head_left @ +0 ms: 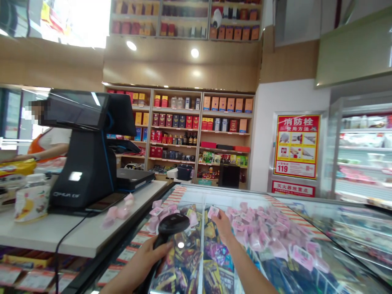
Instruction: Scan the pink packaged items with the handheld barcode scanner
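My left hand (153, 253) is wrapped round the handle of a black barcode scanner (174, 223), its head over the glass-topped freezer. In my right hand (224, 225) a small pink cup with a white label (213, 212) is pinched between thumb and fingers. To the right of that hand, a heap of similar pink labelled cups (263, 224) lies on the freezer top. A smaller group of pink cups (167, 209) sits behind the scanner. Through the glass, colourful wrapped packets (180, 261) show below both hands.
At left, a black point-of-sale terminal (82, 163) stands on a white counter (92, 241), with a few pink cups (121, 211) and a patterned paper cup (32, 202) nearby. A cable (58, 249) hangs over its edge. Another person (52, 143) is behind the terminal.
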`<action>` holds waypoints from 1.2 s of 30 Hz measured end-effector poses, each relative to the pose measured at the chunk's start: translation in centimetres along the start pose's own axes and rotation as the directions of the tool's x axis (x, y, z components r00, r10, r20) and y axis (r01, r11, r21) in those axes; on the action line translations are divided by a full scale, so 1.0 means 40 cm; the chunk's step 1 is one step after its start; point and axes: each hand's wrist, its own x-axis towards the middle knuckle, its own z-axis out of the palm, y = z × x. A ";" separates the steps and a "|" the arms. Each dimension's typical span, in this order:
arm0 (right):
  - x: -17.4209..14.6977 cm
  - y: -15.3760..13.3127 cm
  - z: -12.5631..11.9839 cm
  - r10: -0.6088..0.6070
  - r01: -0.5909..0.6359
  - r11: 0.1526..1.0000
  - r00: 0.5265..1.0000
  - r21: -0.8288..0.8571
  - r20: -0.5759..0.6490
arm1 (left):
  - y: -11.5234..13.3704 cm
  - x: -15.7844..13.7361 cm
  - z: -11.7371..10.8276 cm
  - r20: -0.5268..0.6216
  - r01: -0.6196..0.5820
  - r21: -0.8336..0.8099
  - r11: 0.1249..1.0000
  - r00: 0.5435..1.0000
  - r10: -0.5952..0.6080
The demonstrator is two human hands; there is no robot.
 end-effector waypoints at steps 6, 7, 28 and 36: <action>0.001 -0.001 -0.014 -0.099 0.118 0.981 0.987 -0.156 0.125 | 0.014 0.004 0.020 0.043 0.023 0.008 1.000 0.999 -0.023; 0.002 -0.002 -0.015 -0.103 0.125 0.977 0.986 -0.170 0.133 | 0.018 0.003 0.023 0.033 0.023 0.003 1.000 0.999 -0.023; -0.042 0.082 0.200 -0.132 0.130 0.592 0.989 -0.795 0.063 | -0.036 0.013 -0.082 -0.120 -0.056 0.015 0.998 0.991 0.058; -0.016 0.008 0.169 -0.042 0.144 0.445 0.989 -0.884 0.139 | -0.027 0.009 -0.070 -0.139 0.012 0.067 0.998 0.990 -0.002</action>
